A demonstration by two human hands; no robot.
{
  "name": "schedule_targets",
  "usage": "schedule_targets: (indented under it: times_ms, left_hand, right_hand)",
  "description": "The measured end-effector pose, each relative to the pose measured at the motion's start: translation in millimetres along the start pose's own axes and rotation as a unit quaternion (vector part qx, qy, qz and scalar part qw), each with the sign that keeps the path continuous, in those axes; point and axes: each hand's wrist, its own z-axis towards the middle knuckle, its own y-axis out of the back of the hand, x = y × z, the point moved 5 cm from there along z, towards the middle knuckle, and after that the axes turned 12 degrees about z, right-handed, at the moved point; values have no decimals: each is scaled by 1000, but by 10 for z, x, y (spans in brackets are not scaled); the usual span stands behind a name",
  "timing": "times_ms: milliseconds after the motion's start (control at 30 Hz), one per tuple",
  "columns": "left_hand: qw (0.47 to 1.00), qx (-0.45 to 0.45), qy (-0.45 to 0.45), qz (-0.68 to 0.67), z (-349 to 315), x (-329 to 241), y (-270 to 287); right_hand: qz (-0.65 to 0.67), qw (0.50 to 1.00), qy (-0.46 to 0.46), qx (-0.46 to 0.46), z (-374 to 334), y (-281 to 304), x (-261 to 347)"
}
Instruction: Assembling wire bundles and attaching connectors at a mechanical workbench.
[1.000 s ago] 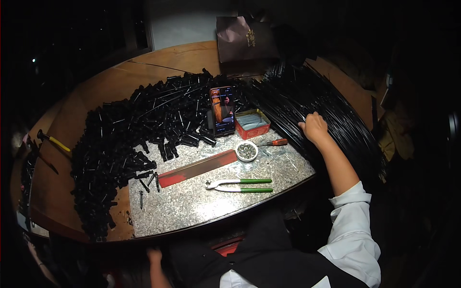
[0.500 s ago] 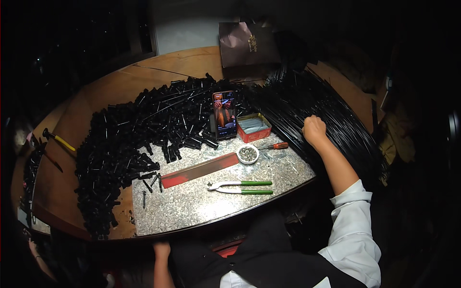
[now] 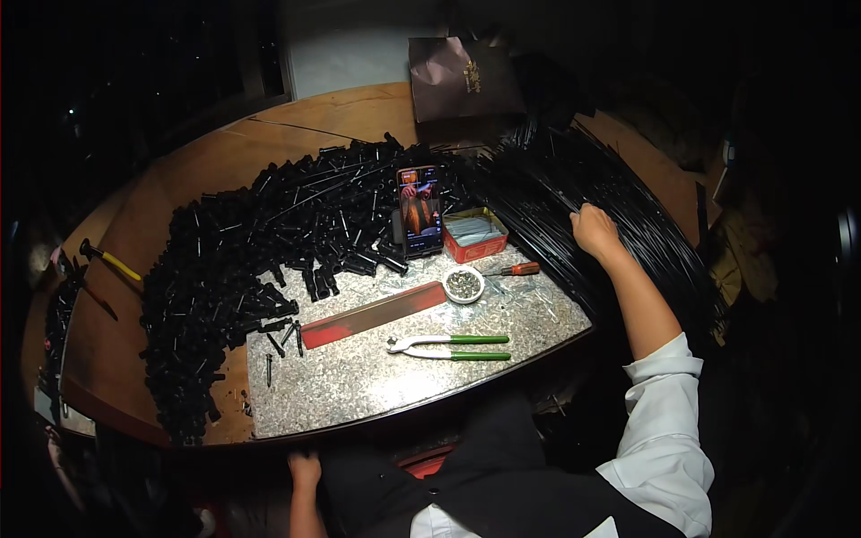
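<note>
My right hand [image 3: 594, 229] rests over a large bundle of long thin black rods [image 3: 650, 211] at the right of the table. Its fingers are curled closed against the rods, and whatever they pinch is hidden beneath them. My left hand [image 3: 306, 466] hangs low by the table's front edge, its fingers out of sight under the edge. Green-handled pincers [image 3: 448, 347] lie on the speckled slab [image 3: 359, 390] between my arms. Behind them stand a white bowl of small metal pieces [image 3: 464, 285], a red tin holding thin pale strips [image 3: 475, 235] and an orange-handled screwdriver [image 3: 516, 269].
A heap of black tubular parts [image 3: 260, 242] covers the table's left. A lit phone [image 3: 419, 215] stands upright mid-table. A reddish flat bar [image 3: 372, 316] crosses the slab. Further out are a dark paper bag [image 3: 466, 85] and a yellow-handled hammer [image 3: 112, 260].
My right hand has shifted slightly to the right, still over the black rods. My left hand stays low at the table edge, and the tools have not moved.
</note>
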Motion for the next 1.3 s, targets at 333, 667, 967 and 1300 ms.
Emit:
schedule_targets:
  times_ms: [333,667,967,1300]
  left_hand:
    - [1000,11,24,16,-16,-6,-6]
    - [999,-2,-40,8,-202,-234,143]
    - [983,-20,-180,32,-656,-757,509]
    - [894,-158,-396,-140,-1116,-2152,1785]
  right_hand:
    - [-3,998,29,-51,45,121,56]
    - [18,995,20,-93,417,435,100]
    - [117,983,82,-118,618,1151,252]
    - [271,936,226,11,-253,1428,1340]
